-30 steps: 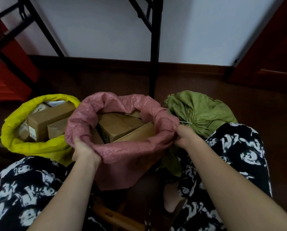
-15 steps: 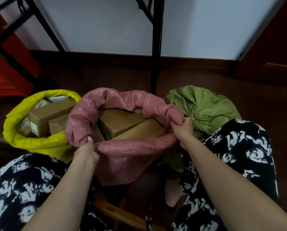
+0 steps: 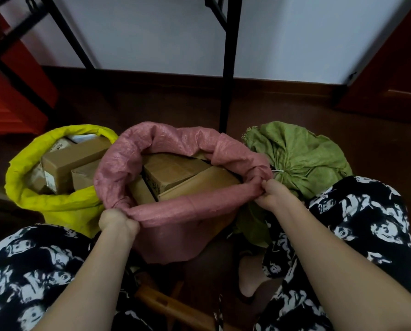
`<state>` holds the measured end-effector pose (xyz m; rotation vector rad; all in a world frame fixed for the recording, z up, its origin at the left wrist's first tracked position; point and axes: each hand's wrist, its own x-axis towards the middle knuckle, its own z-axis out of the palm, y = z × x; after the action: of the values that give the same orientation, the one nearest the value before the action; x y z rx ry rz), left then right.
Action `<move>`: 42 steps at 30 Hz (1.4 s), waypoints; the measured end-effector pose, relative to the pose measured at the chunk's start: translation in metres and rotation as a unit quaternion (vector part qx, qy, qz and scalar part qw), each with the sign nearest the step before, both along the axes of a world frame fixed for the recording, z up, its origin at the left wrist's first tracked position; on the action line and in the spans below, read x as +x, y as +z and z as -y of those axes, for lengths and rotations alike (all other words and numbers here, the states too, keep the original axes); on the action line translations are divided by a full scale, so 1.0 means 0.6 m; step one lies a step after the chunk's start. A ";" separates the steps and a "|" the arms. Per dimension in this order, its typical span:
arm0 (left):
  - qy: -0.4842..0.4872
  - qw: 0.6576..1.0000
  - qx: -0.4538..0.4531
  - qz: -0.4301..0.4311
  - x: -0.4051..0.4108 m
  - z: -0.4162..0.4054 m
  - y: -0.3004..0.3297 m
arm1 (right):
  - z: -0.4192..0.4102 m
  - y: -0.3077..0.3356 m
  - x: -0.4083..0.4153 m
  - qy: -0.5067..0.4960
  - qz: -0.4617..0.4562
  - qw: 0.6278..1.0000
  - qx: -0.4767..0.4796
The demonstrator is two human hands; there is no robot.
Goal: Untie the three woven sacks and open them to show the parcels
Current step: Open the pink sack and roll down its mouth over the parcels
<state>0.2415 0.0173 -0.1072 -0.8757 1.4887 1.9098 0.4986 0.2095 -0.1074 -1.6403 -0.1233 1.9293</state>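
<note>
Two of the three sacks already stand open: the yellow sack (image 3: 56,201) at nine o'clock and the pink sack (image 3: 176,149) in the middle, cardboard parcels (image 3: 176,173) showing in both. The left hand (image 3: 117,219) grips the pink rolled rim at seven o'clock, fingers curled tight around the fabric; the right hand (image 3: 272,194) pinches the rim at three o'clock, fingers closed on it. Rolling the rim evenly outward and down on both sides would likely keep the mouth wide. The green sack (image 3: 300,158), touching the pink one at three o'clock, remains tied with a white tie (image 3: 278,171).
</note>
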 end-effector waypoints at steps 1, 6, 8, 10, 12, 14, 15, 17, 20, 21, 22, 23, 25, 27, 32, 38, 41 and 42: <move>-0.008 0.999 0.002 -0.036 -0.006 -0.001 0.003 | 0.001 -0.002 -0.005 0.011 0.003 1.000 -0.010; -0.082 0.959 -0.158 -0.220 0.002 0.002 0.015 | 0.009 -0.009 -0.029 0.027 0.028 0.998 0.047; -0.178 0.899 -0.261 -0.302 0.004 0.006 -0.004 | 0.015 -0.014 -0.035 0.030 0.038 0.992 0.117; -0.198 0.883 -0.280 -0.322 0.004 0.007 -0.016 | 0.020 -0.018 -0.031 0.081 0.102 0.966 0.223; -0.174 0.887 -0.287 -0.316 -0.003 0.005 -0.024 | 0.024 -0.024 -0.026 0.185 0.208 0.898 0.342; -0.135 0.903 -0.285 -0.292 -0.005 0.003 -0.025 | 0.023 -0.030 -0.021 0.214 0.261 0.854 0.395; -0.115 0.925 -0.262 -0.251 -0.004 0.002 -0.019 | 0.020 -0.030 -0.020 0.197 0.269 0.858 0.390; -0.082 0.947 -0.262 -0.167 -0.013 0.008 -0.028 | 0.015 -0.033 -0.019 0.152 0.251 0.896 0.332; -0.102 0.975 -0.199 -0.014 -0.058 0.018 -0.054 | 0.003 -0.031 -0.016 0.108 0.197 0.956 0.188; -0.100 0.984 -0.148 0.017 -0.070 0.020 -0.064 | -0.001 -0.032 -0.014 0.097 0.172 0.971 0.135; -0.104 0.986 -0.121 0.044 -0.079 0.024 -0.075 | -0.005 -0.034 -0.013 0.089 0.144 0.982 0.087; -0.115 0.984 -0.122 0.057 -0.087 0.028 -0.092 | -0.007 -0.036 -0.011 0.083 0.111 0.989 0.049; -0.157 0.974 -0.148 0.064 -0.091 0.031 -0.101 | -0.007 -0.037 -0.009 0.098 0.063 0.993 0.005; -0.219 0.953 -0.211 0.018 -0.084 0.026 -0.090 | -0.009 -0.040 -0.010 0.105 0.040 0.994 0.005; -0.270 0.708 -0.559 -0.337 -0.034 -0.040 -0.014 | -0.038 -0.060 -0.009 0.127 0.175 0.972 0.093; -0.544 0.450 -0.375 -0.601 0.007 -0.202 0.014 | -0.050 -0.052 -0.023 0.221 0.321 0.883 0.261; -0.633 0.359 -0.321 -0.606 0.038 -0.276 0.001 | -0.058 -0.041 -0.028 0.204 0.256 0.904 0.275; -0.651 0.328 -0.313 -0.609 0.049 -0.295 -0.005 | -0.061 -0.036 -0.027 0.191 0.211 0.922 0.260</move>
<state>0.2707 0.1943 -0.1102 1.7580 2.3083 0.2246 0.4823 0.2461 -0.1292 -1.7004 -1.1033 1.5608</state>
